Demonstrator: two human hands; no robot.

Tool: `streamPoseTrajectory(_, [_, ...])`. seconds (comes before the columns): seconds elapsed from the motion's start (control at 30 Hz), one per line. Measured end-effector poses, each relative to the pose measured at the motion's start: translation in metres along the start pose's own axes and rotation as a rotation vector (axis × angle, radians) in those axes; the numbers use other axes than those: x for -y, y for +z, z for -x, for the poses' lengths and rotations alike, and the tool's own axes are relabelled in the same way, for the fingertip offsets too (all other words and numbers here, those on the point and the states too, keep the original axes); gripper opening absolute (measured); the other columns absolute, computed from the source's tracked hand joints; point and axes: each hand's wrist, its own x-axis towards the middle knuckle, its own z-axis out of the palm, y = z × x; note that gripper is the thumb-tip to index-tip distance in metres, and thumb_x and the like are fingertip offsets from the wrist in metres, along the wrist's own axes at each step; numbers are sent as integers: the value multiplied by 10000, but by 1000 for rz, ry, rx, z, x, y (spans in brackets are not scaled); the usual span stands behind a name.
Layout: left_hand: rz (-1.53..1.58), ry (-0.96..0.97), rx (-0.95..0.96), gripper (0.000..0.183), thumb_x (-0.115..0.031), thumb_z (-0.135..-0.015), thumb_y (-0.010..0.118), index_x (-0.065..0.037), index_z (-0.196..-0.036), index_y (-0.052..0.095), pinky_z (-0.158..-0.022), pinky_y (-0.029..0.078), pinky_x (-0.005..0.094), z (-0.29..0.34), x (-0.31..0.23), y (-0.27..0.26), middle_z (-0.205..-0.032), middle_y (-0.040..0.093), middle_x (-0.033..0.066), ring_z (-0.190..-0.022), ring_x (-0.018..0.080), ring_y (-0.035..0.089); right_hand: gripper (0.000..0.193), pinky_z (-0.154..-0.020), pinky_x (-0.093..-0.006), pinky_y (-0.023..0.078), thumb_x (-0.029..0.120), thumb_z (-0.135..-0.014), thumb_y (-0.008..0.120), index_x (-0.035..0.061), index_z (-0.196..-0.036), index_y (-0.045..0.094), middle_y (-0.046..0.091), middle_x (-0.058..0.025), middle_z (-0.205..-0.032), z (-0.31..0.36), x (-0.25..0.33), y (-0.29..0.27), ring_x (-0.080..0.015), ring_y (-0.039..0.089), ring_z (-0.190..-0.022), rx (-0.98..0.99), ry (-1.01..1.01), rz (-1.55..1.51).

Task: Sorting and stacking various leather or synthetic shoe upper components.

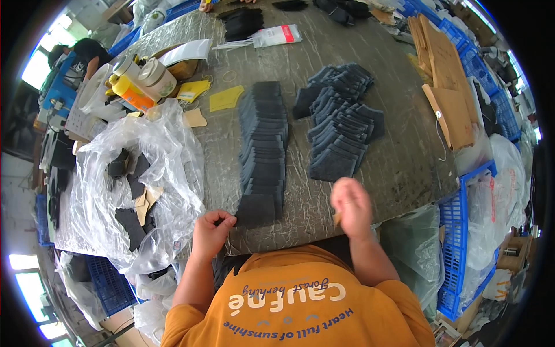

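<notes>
A long overlapping row of dark grey fabric pieces point(265, 151) runs down the middle of the grey table point(399, 173). My left hand point(211, 230) pinches the near left corner of the nearest piece at the table's front edge. My right hand point(350, 207) is raised just right of the row, blurred, fingers curled around a small tan scrap. A second fanned pile of dark pieces point(341, 124) lies right of the row.
A crumpled clear plastic bag point(139, 179) with dark and tan pieces lies at the left. Tape rolls and bottles point(136, 81) stand at the back left. Brown cardboard sheets point(448, 87) and blue crates point(462, 243) line the right side. Yellow pieces point(225, 98) lie behind the row.
</notes>
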Motion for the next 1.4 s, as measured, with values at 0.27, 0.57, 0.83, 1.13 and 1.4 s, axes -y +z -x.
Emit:
streamPoseTrajectory(0.27, [64,-103,102,105,-102,-811,665,-3,-780,656,-509,409,212,-18,5,10,-640,592,-10,-553,52,503,246,-712,-304,454,96,-938,459,15,-1170,460,585,-125,-941,64,-8,-221,-223,561,-818,-1100,-232,1133])
streamPoseTrajectory(0.57, [12,-105,82,112,-99,-810,665,7,-775,651,-507,401,218,-19,4,14,-625,588,-2,-543,55,497,216,-897,-398,414,158,-896,557,-12,-1029,555,557,-197,-1149,107,-26,-264,-309,506,-1091,-1158,246,1499])
streamPoseTrajectory(0.83, [-40,-72,38,93,-102,-797,660,-13,-770,655,-498,402,214,-21,8,16,-619,586,-17,-522,55,495,30,-879,-354,411,0,-886,509,4,-915,516,532,-150,-1143,11,-2,-101,-254,498,-1044,-674,-538,959])
streamPoseTrajectory(1.13, [-71,-107,43,115,-98,-786,674,16,-779,659,-563,421,241,-20,-1,14,-635,614,21,-586,74,517,151,-926,-423,396,52,-750,656,63,-896,618,578,-105,-1115,9,-23,40,-284,526,-1111,418,-566,766])
streamPoseTrajectory(1.4, [-170,8,-8,129,-141,-763,687,-14,-759,670,-523,431,271,-20,2,17,-577,596,48,-526,113,538,361,-995,-472,281,210,-807,635,92,-1147,611,556,-47,-1212,13,-30,59,-167,442,-1227,659,-499,1079])
